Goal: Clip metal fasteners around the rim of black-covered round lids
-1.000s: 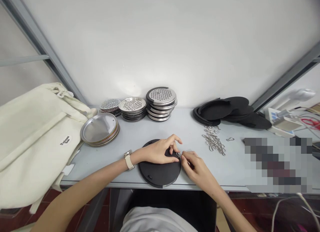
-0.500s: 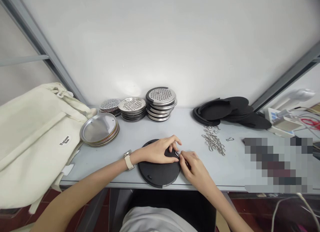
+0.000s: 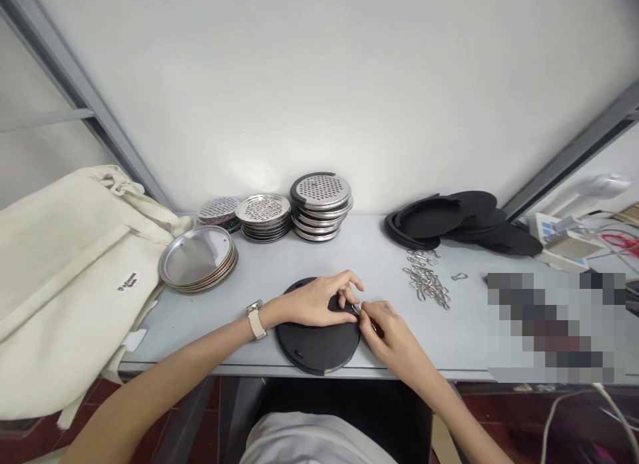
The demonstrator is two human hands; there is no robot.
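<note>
A round black disc [image 3: 319, 347] with slots near its rim lies flat at the table's front edge. My left hand [image 3: 319, 301] rests across it, its thumb and bent fingers closed at the right rim. Right beside that rim, my right hand [image 3: 387, 327] pinches a small metal carabiner [image 3: 356, 309] against the disc. Fingers hide most of the carabiner, so whether it passes through a slot cannot be made out. A pile of similar carabiners [image 3: 426, 281] lies to the right, with one loose carabiner [image 3: 459, 276] beside it.
Stacked metal plates [image 3: 197, 257] lie at the left, by a cream bag [image 3: 64, 284]. Perforated grater discs stand in a low stack [image 3: 219, 210], a middle stack [image 3: 263, 211] and a taller stack [image 3: 322, 191]. Black covers [image 3: 434, 221] and a power strip [image 3: 564, 244] sit right.
The carabiner at the rim has turned slightly and shows less between my fingers. Both hands stay nearly in place; the view has shifted a little.
</note>
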